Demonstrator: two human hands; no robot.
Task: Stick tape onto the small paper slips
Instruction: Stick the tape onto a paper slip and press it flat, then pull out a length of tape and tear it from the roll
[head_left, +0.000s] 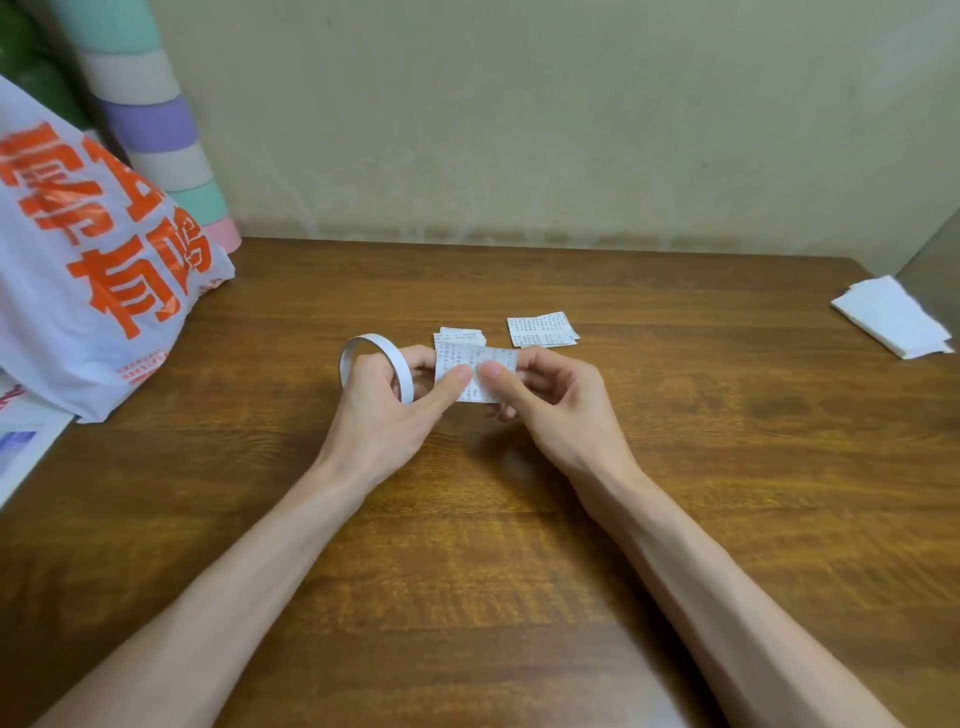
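From my end I see a brown wood-grain table (675, 467) pushed against a plain beige wall (519, 130) that is blotchy along its foot. At the far left a white plastic bag (62, 312) slumps on the table, printed with big orange Chinese characters. The lower pair looks like 有鸣, and the small orange print beneath is too fine for me to read. Behind the bag rises a column of rolls (150, 124) in teal, white, purple and pink bands. Folded white paper (888, 317) lies at the far right edge.

Both hands meet over the middle of the table. The left hand (379, 410) has the tape roll (402, 371) looped round its fingers and its thumb pressed on a slip (467, 356). The right hand (561, 405) pinches the same slip from the other side, thumb on top and fingers curled behind. Its printed rows are too small to read. Just beyond the hands, two piles of slips lie on the wood, the near pile (462, 335) partly behind the held slip, the other pile (543, 330) to its right.
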